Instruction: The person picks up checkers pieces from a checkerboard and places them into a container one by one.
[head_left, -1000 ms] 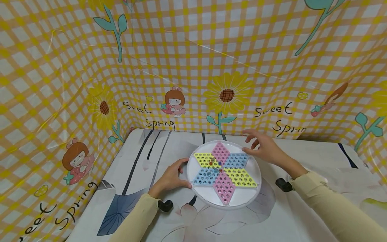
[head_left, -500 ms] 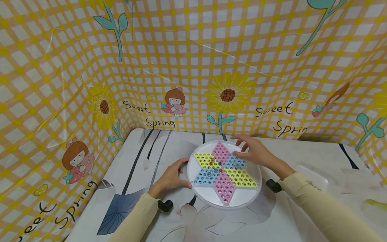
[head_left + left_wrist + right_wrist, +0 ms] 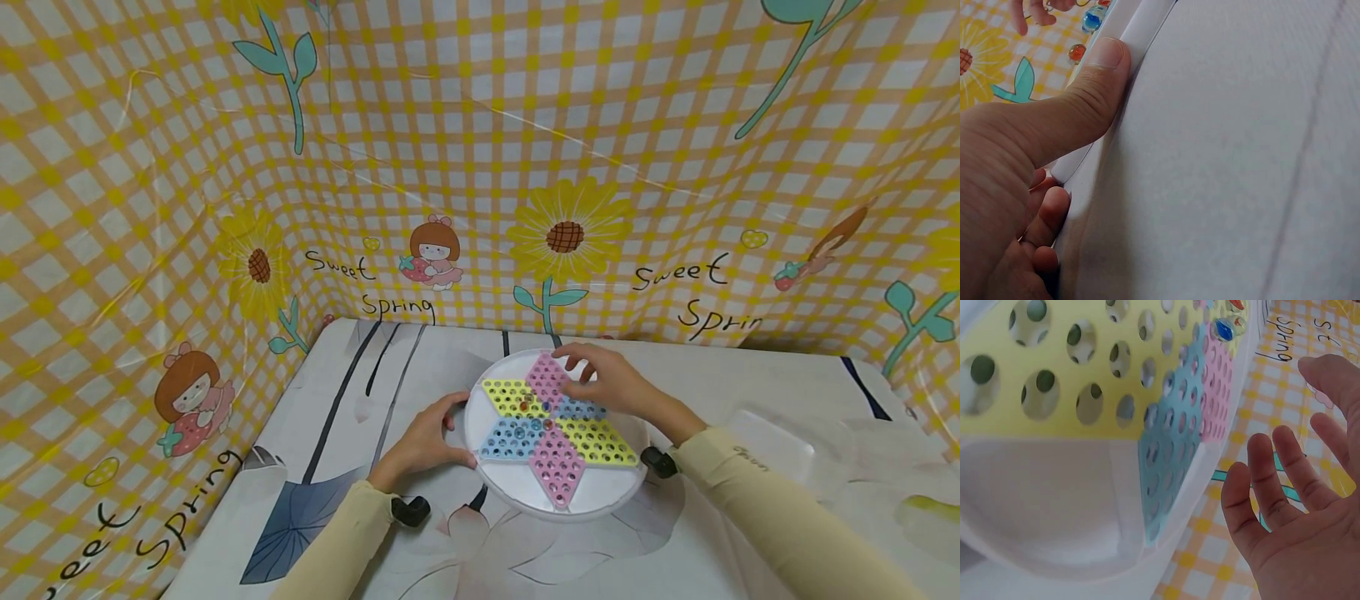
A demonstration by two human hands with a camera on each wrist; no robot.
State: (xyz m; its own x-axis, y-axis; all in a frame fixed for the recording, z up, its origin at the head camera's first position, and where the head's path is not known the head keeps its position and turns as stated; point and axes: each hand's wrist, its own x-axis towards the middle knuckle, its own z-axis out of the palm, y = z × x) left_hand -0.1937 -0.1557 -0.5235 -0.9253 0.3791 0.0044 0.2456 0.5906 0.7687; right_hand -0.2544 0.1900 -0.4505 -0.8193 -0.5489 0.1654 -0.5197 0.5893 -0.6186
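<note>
At its nine o'clock, my left hand (image 3: pixel 423 437) grips the board (image 3: pixel 517 483) on the table (image 3: pixel 442 358); a jerk might unseat the marbles (image 3: pixel 536 424) near its centre, as might my relaxed right hand (image 3: pixel 611 381) (seemingly holding nothing) at one o'clock.

Long pale-yellow sleeves clothe both arms — the left sleeve (image 3: pixel 333 542) on the side of the table's (image 3: pixel 442 358) left edge, the right sleeve (image 3: pixel 802 512) towards its right. Rounded black devices (image 3: pixel 411 510) sit by the left cuff (image 3: pixel 375 493) and right cuff (image 3: pixel 701 450) — and dark lettering (image 3: pixel 750 458) (perhaps a short word, too blurred to read) marks the right sleeve.
</note>
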